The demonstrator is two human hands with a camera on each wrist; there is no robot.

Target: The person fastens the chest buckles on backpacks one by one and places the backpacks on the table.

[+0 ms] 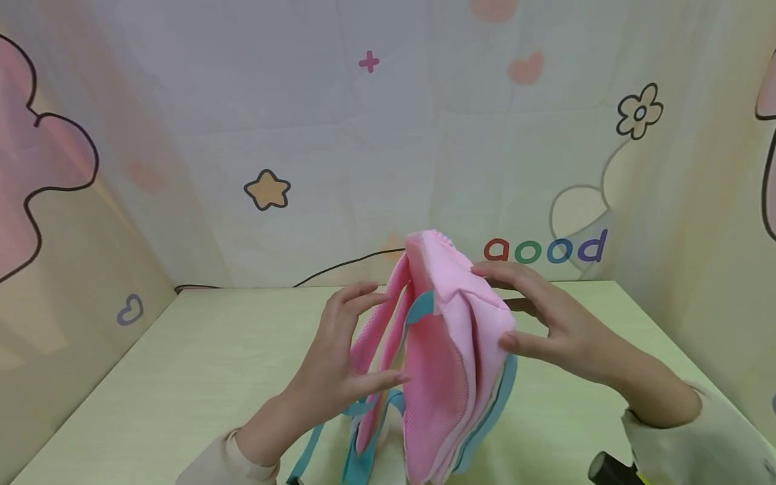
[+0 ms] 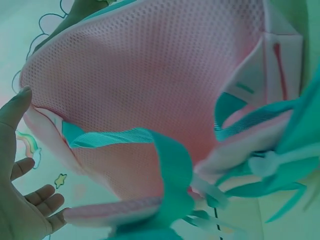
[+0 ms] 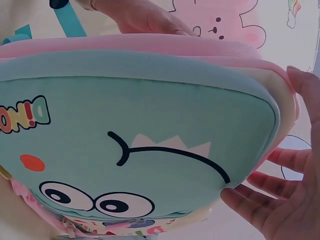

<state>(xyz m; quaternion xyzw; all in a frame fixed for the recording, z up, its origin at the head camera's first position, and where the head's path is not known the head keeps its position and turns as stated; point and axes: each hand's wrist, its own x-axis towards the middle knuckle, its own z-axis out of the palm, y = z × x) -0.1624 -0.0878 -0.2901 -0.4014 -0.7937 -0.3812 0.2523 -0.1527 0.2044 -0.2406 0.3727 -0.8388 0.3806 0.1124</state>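
A small pink and teal children's backpack (image 1: 436,377) stands tilted in the middle of the head view. Its pink mesh back (image 2: 150,75) shows in the left wrist view, its teal dinosaur-face front (image 3: 165,115) in the right wrist view. My right hand (image 1: 558,323) spans one end of it, thumb on one edge and fingers curved along the other. On the strap side my left hand (image 1: 339,350) is spread, with its thumb at the edge of the back panel and fingertips by a padded shoulder strap (image 1: 378,327). Teal webbing (image 2: 170,170) hangs loose from the straps.
The pale green table (image 1: 182,377) lies under the backpack. A printed curtain (image 1: 339,135) with stars and hearts rises behind and at both sides. At the lower right, a black cylindrical object (image 1: 609,468) lies near the right sleeve, partly cut off by the frame.
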